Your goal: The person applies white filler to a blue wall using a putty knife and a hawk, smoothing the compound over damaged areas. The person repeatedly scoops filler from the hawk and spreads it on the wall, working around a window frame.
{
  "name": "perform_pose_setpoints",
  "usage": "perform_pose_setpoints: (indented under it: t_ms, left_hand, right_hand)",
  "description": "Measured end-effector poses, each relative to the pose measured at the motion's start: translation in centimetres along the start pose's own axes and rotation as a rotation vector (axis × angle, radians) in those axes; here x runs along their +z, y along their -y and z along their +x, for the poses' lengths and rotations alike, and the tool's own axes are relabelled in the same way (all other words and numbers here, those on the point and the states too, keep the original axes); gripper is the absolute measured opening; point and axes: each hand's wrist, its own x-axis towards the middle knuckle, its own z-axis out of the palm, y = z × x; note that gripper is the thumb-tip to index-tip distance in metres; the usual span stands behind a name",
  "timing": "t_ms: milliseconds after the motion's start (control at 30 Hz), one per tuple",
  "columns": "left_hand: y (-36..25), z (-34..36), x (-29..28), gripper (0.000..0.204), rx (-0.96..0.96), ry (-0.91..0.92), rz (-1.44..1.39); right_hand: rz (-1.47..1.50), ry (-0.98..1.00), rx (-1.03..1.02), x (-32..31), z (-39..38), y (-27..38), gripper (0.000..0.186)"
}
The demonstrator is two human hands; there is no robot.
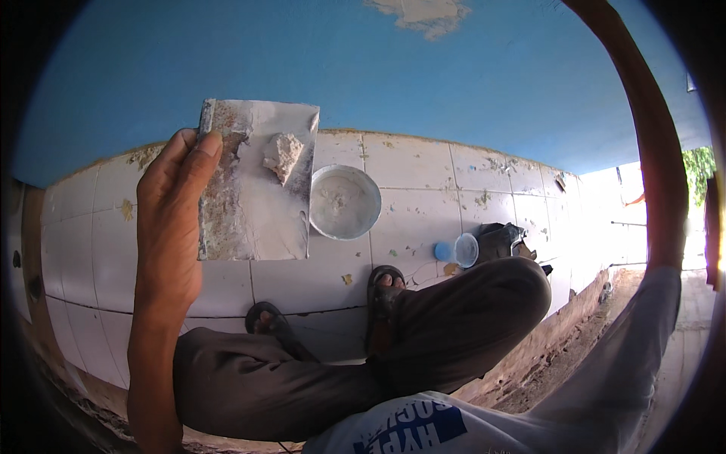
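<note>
My left hand (172, 198) grips the left edge of a flat, scraped metal plate (249, 216) smeared with white filler, its thumb on the top face. A rough lump of white putty (283, 157) lies on the plate. Beside and partly behind the plate, a round bucket (363, 225) holds creamy white paste. My right arm (654, 189) stretches up along the right side and leaves the picture at the top; its hand is out of view.
A blue wall (469, 83) with a pale patch (412, 15) rises from a chipped white tiled ledge (408, 166). A light blue plastic cup (454, 250) lies near a black bundle (495, 234) by my bent knee. My sandaled feet rest on the tiles; a rough edge drops away at right.
</note>
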Motion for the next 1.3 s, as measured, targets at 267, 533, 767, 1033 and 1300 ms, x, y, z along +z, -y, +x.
perform_pose_setpoints:
  t_ms: [267,533,767,1033,1300]
  left_hand:
    - [0.3,-0.1,-1.3,0.021,0.002,-0.014,-0.069]
    - [0.6,-0.5,-1.4,0.023,-0.020,-0.035,0.020]
    - [1.8,-0.3,-2.9,0.020,-0.031,-0.064,0.002]
    - [2.7,-0.3,-2.4,0.022,-0.026,-0.061,0.059]
    - [2.0,0.1,-1.7,0.017,-0.047,-0.055,0.031]
  right_hand:
    - [0.892,0.224,0.614,-2.6,-7.9,10.8,0.024]
    - [0.848,0.132,0.701,-2.4,-1.8,22.7,0.023]
    - [0.956,0.073,0.803,-1.7,-4.2,20.0,0.022]
    - [0.867,0.185,0.895,-1.3,-9.3,16.4,0.024]
    - [0.714,0.172,0.867,4.1,-19.8,12.0,0.035]
